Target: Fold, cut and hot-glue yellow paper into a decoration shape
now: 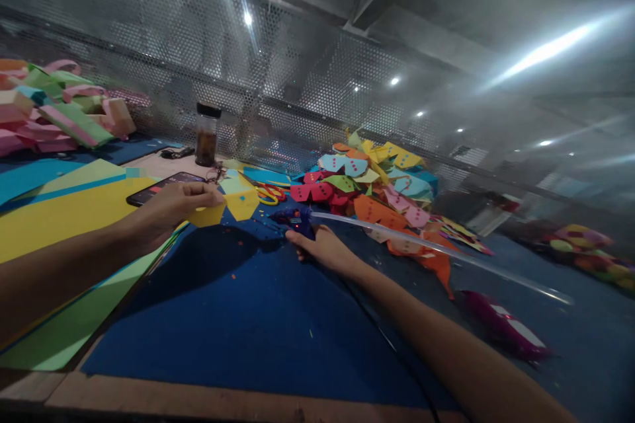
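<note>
My left hand [173, 208] pinches a folded yellow paper piece [242, 203] between thumb and fingers, held above the blue mat [238, 324]. In my right hand [325, 248] is a dark blue hot glue gun [296, 217], its nozzle pointing left toward the paper, a short gap apart. A long clear glue stick [441, 246] sticks out of the gun's back to the right, and its black cord [380, 325] runs down toward the table's front edge. Behind the paper lie scissors with yellow and red handles [270, 194].
Folded paper shapes with dots [381, 178] are heaped behind the gun. A phone [166, 188], a lidded jar [207, 135] and yellow paper sheets [64, 218] are at left, with pastel paper pieces [64, 109] beyond. A purple pouch [503, 324] lies at right. Perforated metal panels [198, 46] stand behind.
</note>
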`<state>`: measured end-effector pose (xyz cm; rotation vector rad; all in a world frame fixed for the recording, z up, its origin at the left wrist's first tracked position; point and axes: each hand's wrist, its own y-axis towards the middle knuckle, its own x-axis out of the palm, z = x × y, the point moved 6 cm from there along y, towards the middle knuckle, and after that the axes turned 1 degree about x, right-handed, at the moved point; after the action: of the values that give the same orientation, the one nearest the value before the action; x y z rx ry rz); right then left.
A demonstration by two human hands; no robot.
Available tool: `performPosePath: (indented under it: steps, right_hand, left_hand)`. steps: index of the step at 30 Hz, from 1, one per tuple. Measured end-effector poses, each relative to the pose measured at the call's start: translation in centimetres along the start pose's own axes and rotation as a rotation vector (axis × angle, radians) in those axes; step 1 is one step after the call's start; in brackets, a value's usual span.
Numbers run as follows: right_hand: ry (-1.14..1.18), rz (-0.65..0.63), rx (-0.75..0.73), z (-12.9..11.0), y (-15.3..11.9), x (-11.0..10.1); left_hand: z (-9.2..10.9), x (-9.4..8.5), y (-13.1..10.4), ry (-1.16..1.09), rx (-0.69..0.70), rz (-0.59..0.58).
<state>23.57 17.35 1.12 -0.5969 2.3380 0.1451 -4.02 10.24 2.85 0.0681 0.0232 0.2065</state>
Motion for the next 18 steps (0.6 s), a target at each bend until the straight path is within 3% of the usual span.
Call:
performPosePath:
  steps: [9, 18]
  right_hand:
    - [0.042, 0.009, -0.001, 0.5, -0.5, -0.5]
    - [0.052, 0.086, -0.018, 1.0, -1.1, -2.5]
  left_hand:
    - [-0.3, 0.0, 0.1, 0.011, 0.006, -0.004]
    - [-0.8, -0.1, 0.2, 0.013, -0.052, -0.021]
